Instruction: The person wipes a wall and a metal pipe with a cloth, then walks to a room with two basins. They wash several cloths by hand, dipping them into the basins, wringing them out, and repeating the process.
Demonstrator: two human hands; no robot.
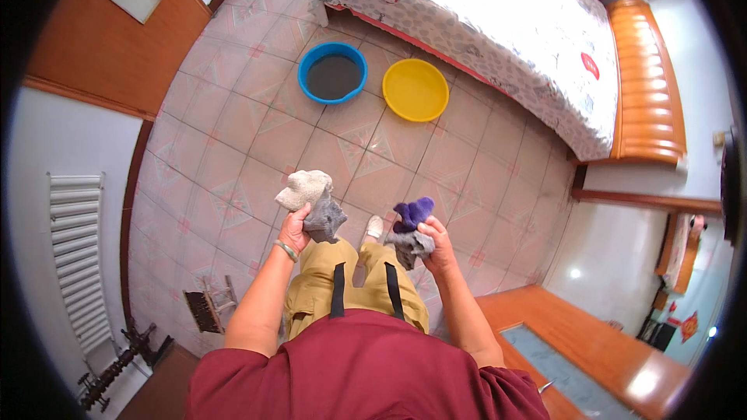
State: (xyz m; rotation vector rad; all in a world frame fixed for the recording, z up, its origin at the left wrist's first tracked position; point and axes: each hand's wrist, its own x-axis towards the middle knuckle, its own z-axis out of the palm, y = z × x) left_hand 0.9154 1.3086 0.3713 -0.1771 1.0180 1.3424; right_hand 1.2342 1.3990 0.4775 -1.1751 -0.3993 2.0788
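Observation:
My left hand [296,232] grips a bundle of cloth pieces. A cream, fuzzy cloth [304,188] bulges above a grey knitted cloth [325,220]; both may be socks, though their folds hide the shape. In my right hand [440,245] are a purple cloth [414,213] and a crumpled grey cloth [412,245]. The two bundles are held apart, in front of my thighs. Farther out on the floor stands a blue plastic basin [303,83] with dark, murky water [334,77] in it. Beside it to the right is a yellow plastic basin [415,90], apart from the blue one.
A bed [467,6] with a patterned cover stands beyond the basins. Pinkish patterned tiles [280,146] make up the floor. At left are a wooden door [117,52], a white radiator [77,245] and a small stool [209,306]. Another wooden door [560,326] stands at lower right.

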